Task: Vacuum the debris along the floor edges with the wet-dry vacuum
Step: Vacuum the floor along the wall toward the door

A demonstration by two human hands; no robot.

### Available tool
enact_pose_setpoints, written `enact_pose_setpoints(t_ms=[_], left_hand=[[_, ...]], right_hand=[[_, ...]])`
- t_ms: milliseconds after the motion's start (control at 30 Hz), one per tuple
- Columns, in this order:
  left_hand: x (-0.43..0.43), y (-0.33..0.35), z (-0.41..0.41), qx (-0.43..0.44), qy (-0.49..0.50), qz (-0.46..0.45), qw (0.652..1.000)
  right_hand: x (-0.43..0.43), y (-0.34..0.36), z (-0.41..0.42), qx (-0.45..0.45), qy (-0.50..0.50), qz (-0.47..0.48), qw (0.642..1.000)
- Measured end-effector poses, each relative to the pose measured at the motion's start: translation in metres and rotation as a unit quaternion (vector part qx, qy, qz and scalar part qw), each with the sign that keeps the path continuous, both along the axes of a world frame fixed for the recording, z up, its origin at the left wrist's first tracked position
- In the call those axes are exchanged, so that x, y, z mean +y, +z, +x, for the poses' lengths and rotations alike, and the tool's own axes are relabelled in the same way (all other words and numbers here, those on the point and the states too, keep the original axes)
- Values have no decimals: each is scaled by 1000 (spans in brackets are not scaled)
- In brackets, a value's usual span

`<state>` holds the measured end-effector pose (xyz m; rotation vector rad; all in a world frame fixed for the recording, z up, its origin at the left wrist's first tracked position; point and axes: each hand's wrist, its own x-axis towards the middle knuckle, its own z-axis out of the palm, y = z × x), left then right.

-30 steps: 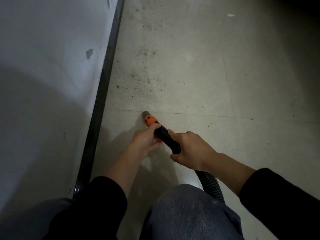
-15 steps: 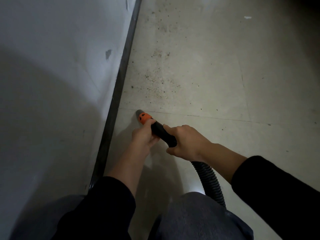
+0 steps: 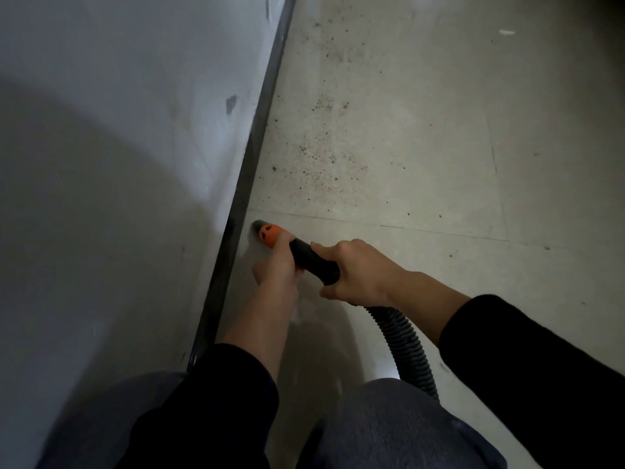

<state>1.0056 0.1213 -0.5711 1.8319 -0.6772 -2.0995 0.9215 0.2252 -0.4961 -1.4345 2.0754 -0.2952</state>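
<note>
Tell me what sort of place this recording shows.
Likely an indoor room or corridor, perhaps unfinished: a pale tiled floor meets a plain white wall at a dark baseboard, gritty debris lies along that edge, and a vacuum hose is aimed at it.

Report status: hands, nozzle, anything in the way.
Left hand grips the nozzle by its orange collar, right hand grips the black handle. Nozzle tip low beside the baseboard. Debris scattered ahead, nothing blocking.
</note>
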Motion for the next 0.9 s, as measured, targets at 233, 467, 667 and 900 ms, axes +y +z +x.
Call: enact_pose_setpoints(t_ms=[233,467,667,900], left_hand=[[2,0,6,-16,54,-24,998],[-3,0,7,-26,26,-42,998],[-20,9,3,8,-7,-39,999],[-27,10,-2,60,-50,-36,996]], right_hand=[[-9,-4,2,-28,16,-5,999],[-13,-8,3,-14,12,-5,1000],[-25,-14,12,29,-18,-18,999],[-29,-16,11,46,-48,-23,998]])
